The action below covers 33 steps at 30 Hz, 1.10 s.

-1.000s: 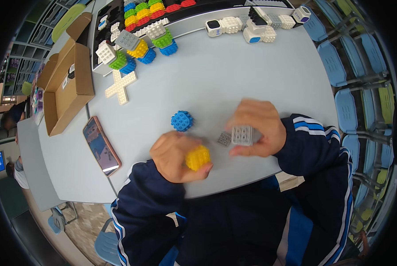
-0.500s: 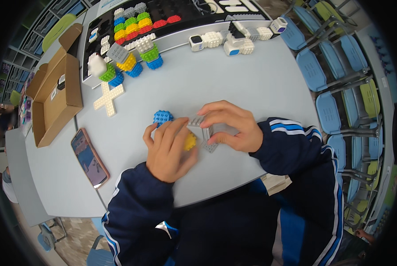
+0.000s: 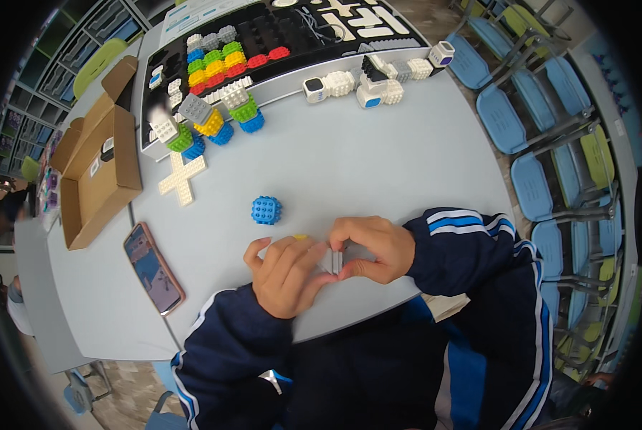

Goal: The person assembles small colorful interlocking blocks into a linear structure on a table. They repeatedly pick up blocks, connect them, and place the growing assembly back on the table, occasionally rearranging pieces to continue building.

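Observation:
Close to the table's front edge, my two hands meet around a grey studded building block [image 3: 337,262]. The fingertips and thumb of my right hand [image 3: 380,251] pinch it from the right. My left hand [image 3: 284,278] is curled with its fingers over a yellow studded block [image 3: 300,236], of which only a sliver shows; its thumb presses against the grey piece. Whether the grey and yellow blocks are joined is hidden by my fingers. Beyond my left hand, a blue studded cube block [image 3: 266,211] sits alone on the table.
A phone [image 3: 153,269] and an open cardboard box [image 3: 100,183] lie to the left. Near a white cross plate [image 3: 182,178] stand several stacked-block figures [image 3: 210,123]. Behind them is a parts tray [image 3: 285,89] with coloured blocks; a white module assembly [image 3: 380,93] lies before it.
Both hands have come nearer my body with the grey and yellow blocks and closed together. The blue cube, beside my left fingers before, now stands apart from them.

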Tool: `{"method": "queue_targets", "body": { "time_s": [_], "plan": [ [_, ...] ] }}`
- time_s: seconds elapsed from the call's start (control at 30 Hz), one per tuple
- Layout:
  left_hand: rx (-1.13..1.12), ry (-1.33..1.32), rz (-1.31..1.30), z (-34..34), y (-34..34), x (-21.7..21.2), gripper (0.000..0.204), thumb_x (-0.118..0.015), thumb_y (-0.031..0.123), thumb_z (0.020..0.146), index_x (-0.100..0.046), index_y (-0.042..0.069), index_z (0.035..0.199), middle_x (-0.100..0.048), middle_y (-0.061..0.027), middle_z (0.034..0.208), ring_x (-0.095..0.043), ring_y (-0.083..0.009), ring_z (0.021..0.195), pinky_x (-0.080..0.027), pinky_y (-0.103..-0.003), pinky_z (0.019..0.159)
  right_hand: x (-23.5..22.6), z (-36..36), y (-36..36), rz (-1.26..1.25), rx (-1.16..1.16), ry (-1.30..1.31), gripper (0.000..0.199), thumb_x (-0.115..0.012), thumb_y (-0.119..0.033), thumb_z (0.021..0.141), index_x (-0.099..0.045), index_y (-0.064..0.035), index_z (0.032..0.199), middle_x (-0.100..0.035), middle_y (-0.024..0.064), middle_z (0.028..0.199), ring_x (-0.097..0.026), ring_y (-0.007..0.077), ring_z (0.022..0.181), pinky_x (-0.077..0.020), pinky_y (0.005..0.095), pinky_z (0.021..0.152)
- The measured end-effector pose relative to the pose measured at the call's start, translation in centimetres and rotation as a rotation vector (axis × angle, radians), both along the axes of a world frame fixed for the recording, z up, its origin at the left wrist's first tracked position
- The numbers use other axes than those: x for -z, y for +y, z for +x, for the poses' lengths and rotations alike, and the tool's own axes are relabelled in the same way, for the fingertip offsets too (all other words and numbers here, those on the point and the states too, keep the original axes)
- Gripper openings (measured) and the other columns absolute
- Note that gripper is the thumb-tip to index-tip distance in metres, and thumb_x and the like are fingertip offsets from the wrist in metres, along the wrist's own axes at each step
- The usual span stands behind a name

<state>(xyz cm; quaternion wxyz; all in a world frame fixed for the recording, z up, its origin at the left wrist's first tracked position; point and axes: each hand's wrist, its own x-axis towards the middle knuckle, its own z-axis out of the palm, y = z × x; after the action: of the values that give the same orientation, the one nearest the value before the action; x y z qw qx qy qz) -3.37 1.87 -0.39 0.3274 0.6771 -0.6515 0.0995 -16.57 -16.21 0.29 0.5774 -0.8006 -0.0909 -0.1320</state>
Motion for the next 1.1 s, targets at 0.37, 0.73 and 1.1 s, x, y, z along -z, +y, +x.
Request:
{"method": "queue_targets", "body": {
  "time_s": [0.37, 0.73, 1.1],
  "plan": [
    [0.095, 0.168, -0.059, -0.8, 0.3, -0.7, 0.041, -0.08, 0.032, 0.069, -0.064, 0.008, 0.097, -0.064, -0.003, 0.087, -0.06, -0.0191, 0.078, -0.031, -0.039, 0.089, -0.8, 0.9, -0.1, -0.281, -0.053, -0.314, 0.044, -0.082, -0.034, 0.074, -0.057, -0.0025, 0.09, -0.052, 0.0107, 0.079, -0.052, 0.0291, 0.071, -0.0433, 0.0361, 0.065],
    [0.078, 0.294, -0.141, -1.2, -0.3, -0.2, 0.034, -0.074, 0.021, 0.07, -0.061, 0.004, 0.096, -0.066, -0.0079, 0.088, -0.065, -0.0246, 0.085, -0.024, -0.045, 0.108, -0.6, 0.6, 1.0, -0.147, 0.061, -0.283, 0.038, -0.084, -0.026, 0.07, -0.053, -0.0042, 0.069, -0.048, 0.0076, 0.061, -0.048, 0.0245, 0.054, -0.0373, 0.0349, 0.05],
    [0.137, 0.578, -0.149, -0.7, -0.9, 1.1, 0.027, -0.067, 0.009, 0.073, -0.059, 0.003, 0.098, -0.063, -0.0067, 0.085, -0.062, -0.0222, 0.076, -0.02, -0.049, 0.114, 0.1, 0.4, 2.0, -0.121, 0.2, -0.105, 0.05, -0.085, -0.028, 0.07, -0.043, -0.0053, 0.059, -0.035, 0.0019, 0.053, -0.033, 0.0105, 0.05, -0.0263, 0.0295, 0.045]
  ]
}}
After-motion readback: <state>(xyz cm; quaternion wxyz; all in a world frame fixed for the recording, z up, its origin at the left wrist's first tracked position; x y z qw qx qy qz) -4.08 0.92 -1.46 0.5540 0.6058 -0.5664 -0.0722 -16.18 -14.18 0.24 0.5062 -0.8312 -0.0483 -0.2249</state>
